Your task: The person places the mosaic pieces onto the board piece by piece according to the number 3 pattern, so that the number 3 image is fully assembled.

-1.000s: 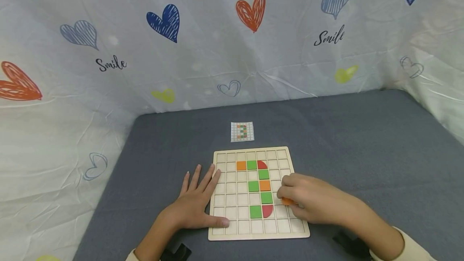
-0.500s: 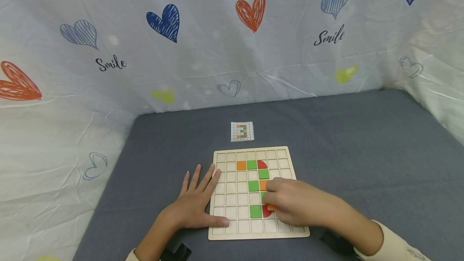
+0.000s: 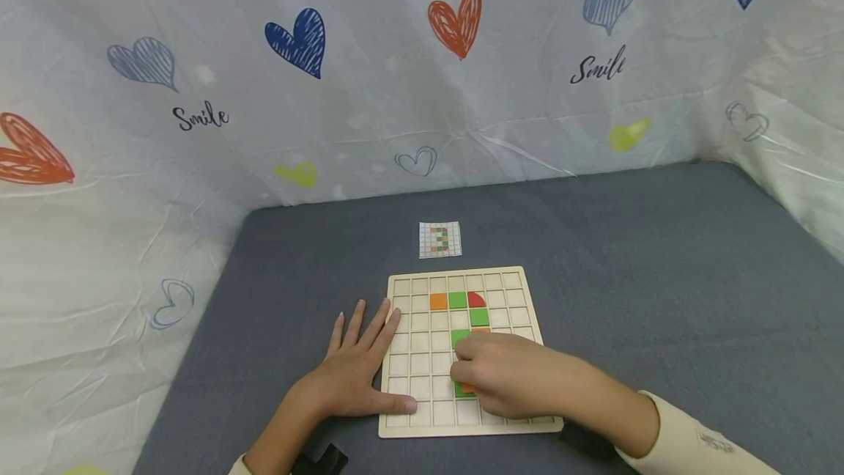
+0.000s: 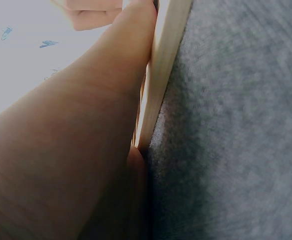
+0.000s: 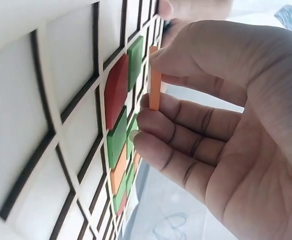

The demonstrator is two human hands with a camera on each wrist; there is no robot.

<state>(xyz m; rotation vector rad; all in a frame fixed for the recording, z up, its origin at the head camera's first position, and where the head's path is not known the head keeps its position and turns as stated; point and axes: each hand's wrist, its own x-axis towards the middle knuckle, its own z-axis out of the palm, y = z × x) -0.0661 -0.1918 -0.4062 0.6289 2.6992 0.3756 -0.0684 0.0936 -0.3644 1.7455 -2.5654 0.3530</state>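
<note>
A wooden grid board (image 3: 422, 413) lies on the table, with green, orange and red tiles set in some of its cells. My right hand (image 3: 521, 374) is over the board's lower middle and hides several tiles. In the right wrist view it pinches an orange square tile (image 5: 155, 82) between thumb and fingers, held on edge just off the board near a green tile (image 5: 135, 56) and a red rounded tile (image 5: 117, 92). My left hand (image 3: 359, 372) lies spread at the board's left side, its thumb on the lower-left corner and fingertips at the left edge.
Behind the board lies a small printed card (image 3: 440, 240) with a coloured grid pattern. A grey cloth (image 3: 626, 262) covers the table. A white curtain (image 3: 369, 94) with printed hearts hangs at the back and sides.
My right hand has moved left across the board with the orange tile, from its right side to above the lower middle cells. The left hand has stayed in place.
</note>
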